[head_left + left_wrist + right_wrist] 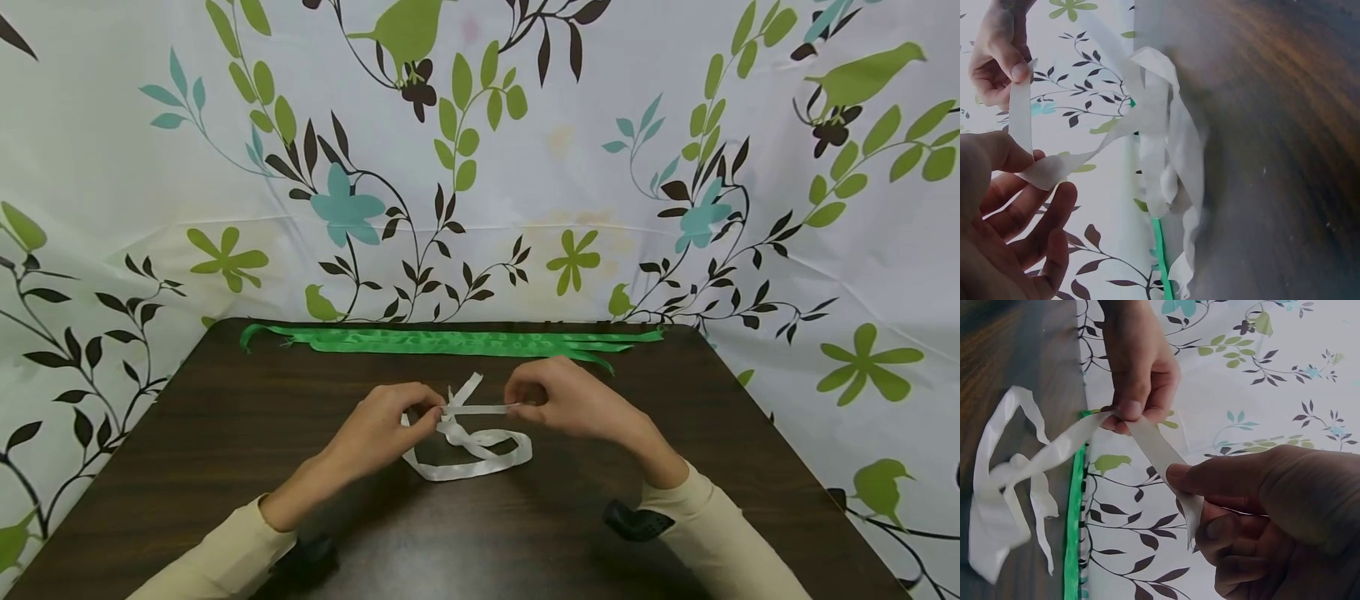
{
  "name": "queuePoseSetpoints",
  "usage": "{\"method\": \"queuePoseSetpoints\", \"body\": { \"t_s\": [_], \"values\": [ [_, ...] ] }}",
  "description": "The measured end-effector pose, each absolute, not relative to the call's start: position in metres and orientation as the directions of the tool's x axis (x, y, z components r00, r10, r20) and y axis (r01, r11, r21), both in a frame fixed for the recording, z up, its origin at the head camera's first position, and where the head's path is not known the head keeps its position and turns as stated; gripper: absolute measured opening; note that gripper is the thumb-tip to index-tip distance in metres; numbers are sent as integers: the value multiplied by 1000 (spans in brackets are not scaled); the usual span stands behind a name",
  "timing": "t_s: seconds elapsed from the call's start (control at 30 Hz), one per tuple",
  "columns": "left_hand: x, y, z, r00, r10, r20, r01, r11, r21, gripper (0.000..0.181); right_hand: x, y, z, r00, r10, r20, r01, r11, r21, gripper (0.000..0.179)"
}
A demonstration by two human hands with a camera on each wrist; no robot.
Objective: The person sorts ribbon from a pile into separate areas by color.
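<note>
A white ribbon (pixel 471 473) lies in loose loops on the dark table, and one end of it is raised between both hands. The left hand (pixel 386 423) pinches the ribbon between thumb and forefinger; in the left wrist view its other fingers (pixel 1054 212) are loosely bent. To the right, the right hand (pixel 562 396) pinches close to the ribbon's end, whose short tail (pixel 1192 519) hangs past the thumb in the right wrist view. Between the two hands the stretch of ribbon (pixel 480 409) runs straight. From the left hand the rest drops to the loops below.
Several green ribbons (pixel 450 341) lie stretched along the table's far edge. Behind the brown wooden table (pixel 225 433) hangs a white cloth (pixel 525 150) printed with leaves, flowers and birds. A black device (pixel 637 521) sits by the right sleeve.
</note>
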State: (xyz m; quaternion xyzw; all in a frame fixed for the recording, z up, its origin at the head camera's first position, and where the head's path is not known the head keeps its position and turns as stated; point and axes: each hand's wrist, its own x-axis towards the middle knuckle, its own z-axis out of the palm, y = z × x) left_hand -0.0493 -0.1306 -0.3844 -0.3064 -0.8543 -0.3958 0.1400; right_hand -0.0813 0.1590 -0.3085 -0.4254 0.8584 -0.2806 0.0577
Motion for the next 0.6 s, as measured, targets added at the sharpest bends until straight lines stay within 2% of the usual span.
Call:
{"method": "queuePoseSetpoints", "body": {
  "t_s": [0.33, 0.53, 0.6],
  "values": [
    [-52, -136, -379, -863, 328, 385, 503, 640, 581, 15, -82, 167, -298, -635, -755, 160, -685, 455, -569, 10],
    [-56, -144, -376, -885, 308, 350, 462, 680, 570, 14, -88, 174, -294, -669, -730, 142, -654, 487, -579, 2],
    [-58, -149, -374, -888, 310, 339, 456, 688, 564, 14, -91, 177, -293, -684, -717, 136, -640, 500, -583, 4]
  ]
}}
